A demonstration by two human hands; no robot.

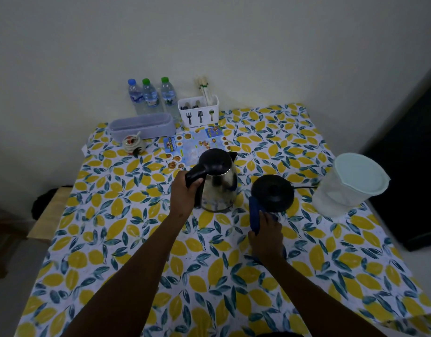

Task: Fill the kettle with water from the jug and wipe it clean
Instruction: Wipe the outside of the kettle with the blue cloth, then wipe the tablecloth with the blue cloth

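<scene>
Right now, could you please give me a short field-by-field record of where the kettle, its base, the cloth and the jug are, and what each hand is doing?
kettle: steel body, black lid shut, off its base, on the tablecloth
left hand: gripping the kettle handle
kettle base: black, right of the kettle, cord running towards the jug
blue cloth: pressed against the base's near edge
right hand: holding the blue cloth
jug: translucent, lid on, far right
task stage: wiping; water level in the kettle cannot be seen
</scene>
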